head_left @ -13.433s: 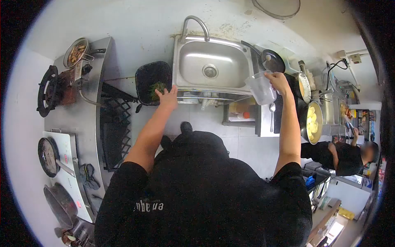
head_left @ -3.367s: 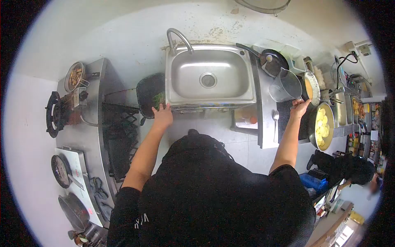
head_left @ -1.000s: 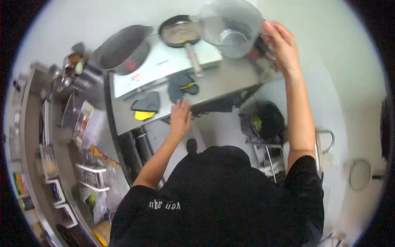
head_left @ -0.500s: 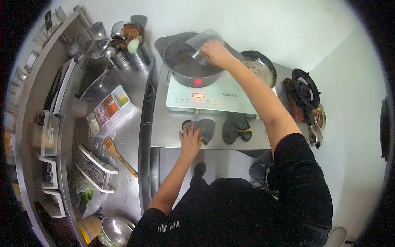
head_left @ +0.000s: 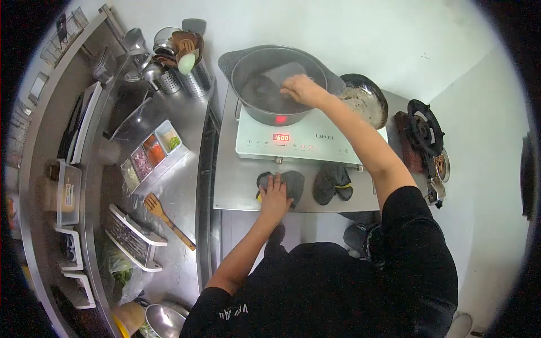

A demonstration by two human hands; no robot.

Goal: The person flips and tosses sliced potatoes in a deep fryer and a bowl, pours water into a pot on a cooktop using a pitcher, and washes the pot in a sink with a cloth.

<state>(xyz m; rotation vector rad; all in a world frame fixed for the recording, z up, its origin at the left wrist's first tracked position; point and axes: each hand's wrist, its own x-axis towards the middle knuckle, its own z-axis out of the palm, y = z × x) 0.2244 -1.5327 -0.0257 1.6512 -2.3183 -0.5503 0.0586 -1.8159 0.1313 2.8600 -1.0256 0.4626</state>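
Observation:
My right hand (head_left: 304, 90) is closed on a clear, see-through jug (head_left: 284, 73), whose outline is blurred and partly hidden. The jug is tilted inside the mouth of a large dark grey pot (head_left: 276, 112). Whatever the pot contains is hard to make out. Under the pot is a white induction cooker (head_left: 315, 138) with a red display reading 1600. My left hand (head_left: 275, 198) lies with fingers spread on a dark grey oven mitt (head_left: 293, 183) at the counter's front edge. A second dark mitt (head_left: 327, 183) lies to its right.
Right of the pot stands a frying pan (head_left: 369, 104), with a black burner grate (head_left: 425, 127) farther right. On the left counter are a divided tray (head_left: 169, 155) of chopped ingredients, a wooden slotted spatula (head_left: 169, 222), a white rack (head_left: 132, 236) and utensil holders (head_left: 196, 81).
My right hand has lowered the jug from the pot's upper rim into its mouth. My left hand stays on the mitt. The whole view has shifted slightly.

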